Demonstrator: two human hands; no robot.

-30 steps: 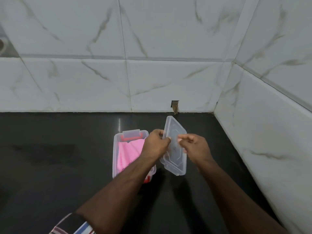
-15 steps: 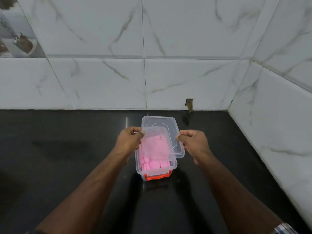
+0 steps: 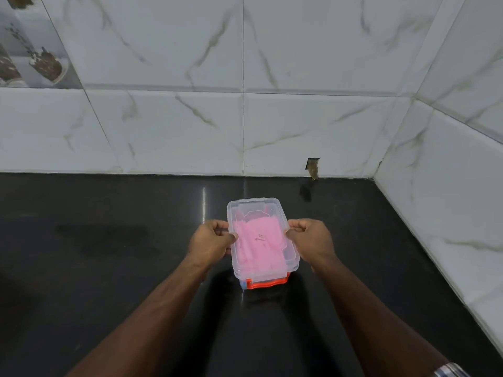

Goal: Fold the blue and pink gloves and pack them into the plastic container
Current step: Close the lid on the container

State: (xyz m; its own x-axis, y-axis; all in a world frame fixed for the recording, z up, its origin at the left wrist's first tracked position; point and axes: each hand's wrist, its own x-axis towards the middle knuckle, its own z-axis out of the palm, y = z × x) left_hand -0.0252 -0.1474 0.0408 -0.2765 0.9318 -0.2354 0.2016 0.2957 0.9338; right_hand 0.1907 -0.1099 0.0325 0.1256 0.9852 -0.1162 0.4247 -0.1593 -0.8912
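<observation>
A clear plastic container [image 3: 292, 263] with an orange latch [image 3: 265, 284] at its near end sits on the black counter. Its clear lid [image 3: 250, 206] lies flat on top. A folded pink glove [image 3: 260, 242] shows through the lid. The blue glove is hidden from view. My left hand [image 3: 213, 238] grips the lid's left edge, thumb on top. My right hand [image 3: 310, 238] grips the right edge the same way.
The black counter [image 3: 109, 254] stretches to the left and toward me. White marble-pattern tiled walls [image 3: 245, 118] close off the back and the right side, meeting in a corner at the far right. A small notch [image 3: 313, 167] marks the back wall's base.
The lid was held upright beside the open container a second ago. It was then brought over the container and now lies squarely on it, a hand on each side.
</observation>
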